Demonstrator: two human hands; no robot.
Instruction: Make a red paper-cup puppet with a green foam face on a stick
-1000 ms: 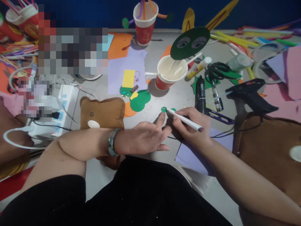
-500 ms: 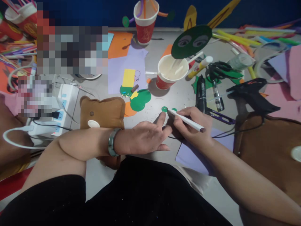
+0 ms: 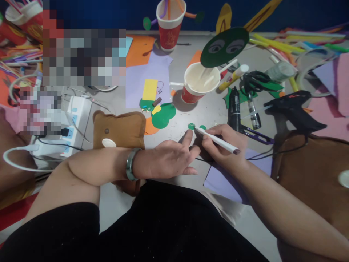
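Note:
My right hand [image 3: 225, 142] is closed around a white marker pen [image 3: 222, 143], its tip at a small green paper circle [image 3: 191, 126]. A pale line shows on that circle. With its index finger stretched to the circle's lower edge, my left hand [image 3: 174, 158] lies open over the table, its other fingers partly bent. A second small green circle [image 3: 202, 127] lies just to the right, partly behind the pen. Beyond my hands stands a red and white paper cup [image 3: 193, 95], carrying a dark green oval with paper eyes [image 3: 225, 47] and yellow ears.
A black glue gun [image 3: 290, 105], black marker [image 3: 233, 107] and scissors [image 3: 255, 82] lie to the right. On the left are a brown cushion [image 3: 120, 127] and a white power strip [image 3: 77, 122] with cables. Larger green paper circles [image 3: 163, 115] lie ahead; another cup [image 3: 169, 34] stands behind.
The view has shifted very slightly. Both hands stay in nearly the same place, the pen tip still at the small green circle.

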